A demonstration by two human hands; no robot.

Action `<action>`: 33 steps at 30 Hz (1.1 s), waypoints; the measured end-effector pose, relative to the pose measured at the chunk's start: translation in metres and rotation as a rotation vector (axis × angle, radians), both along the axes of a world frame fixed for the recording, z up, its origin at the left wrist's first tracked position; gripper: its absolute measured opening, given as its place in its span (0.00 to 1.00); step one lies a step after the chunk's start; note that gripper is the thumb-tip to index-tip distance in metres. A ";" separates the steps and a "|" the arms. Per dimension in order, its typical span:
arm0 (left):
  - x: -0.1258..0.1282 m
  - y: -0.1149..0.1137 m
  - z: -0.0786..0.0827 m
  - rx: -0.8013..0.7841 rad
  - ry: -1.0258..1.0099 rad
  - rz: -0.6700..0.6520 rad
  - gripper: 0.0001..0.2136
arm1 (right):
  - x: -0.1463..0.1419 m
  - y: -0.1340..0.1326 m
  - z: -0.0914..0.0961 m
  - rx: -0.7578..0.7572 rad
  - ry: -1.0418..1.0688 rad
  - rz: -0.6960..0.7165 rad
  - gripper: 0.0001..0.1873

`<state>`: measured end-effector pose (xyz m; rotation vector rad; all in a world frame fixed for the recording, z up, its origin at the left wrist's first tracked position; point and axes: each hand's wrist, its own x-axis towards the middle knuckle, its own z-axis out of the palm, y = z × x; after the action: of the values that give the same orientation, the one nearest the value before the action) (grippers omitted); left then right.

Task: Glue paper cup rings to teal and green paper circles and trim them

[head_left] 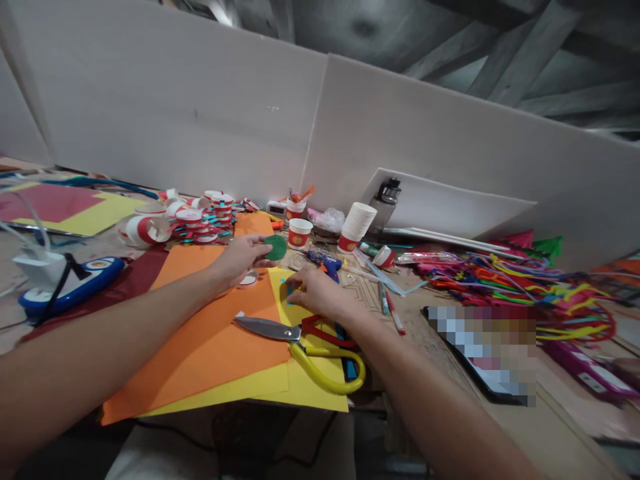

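Note:
My left hand (243, 263) pinches a green paper disc (275, 248) by its left edge, above the orange paper (210, 333). Below that hand lies a small white paper-cup piece (247, 279). My right hand (317, 290) has its fingers bent together over the yellow paper (325, 393). Small blue-teal bits show at its fingertips, but I cannot make out whether they are held. In front of both hands rests a large pair of scissors (327, 381) with one yellow and one red handle, its blades slightly apart or closed, pointing left.
A red-and-white paper cup (300, 235) and a leaning cup stack (356, 228) stand behind. Cut cup pieces (187, 217) pile at left. Pipe cleaners (500, 287), a phone (480, 353) and a bottle (385, 207) lie or stand rightward. A power strip (75, 283) is left.

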<state>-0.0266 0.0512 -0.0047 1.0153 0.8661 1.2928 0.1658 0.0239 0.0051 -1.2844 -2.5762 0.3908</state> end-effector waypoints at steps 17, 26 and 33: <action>0.007 -0.015 0.000 -0.006 0.110 -0.216 0.12 | 0.013 0.005 0.022 -0.171 0.707 -0.180 0.07; 0.015 -0.030 0.010 0.018 0.256 -0.285 0.16 | 0.008 0.011 0.022 -0.158 0.863 -0.198 0.12; 0.013 -0.030 0.010 0.008 0.297 -0.310 0.13 | 0.007 0.016 0.019 -0.098 0.803 -0.174 0.10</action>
<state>-0.0132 0.0216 0.0050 1.3131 0.8840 0.8978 0.1727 0.0402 0.0241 -1.0666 -1.7792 0.8084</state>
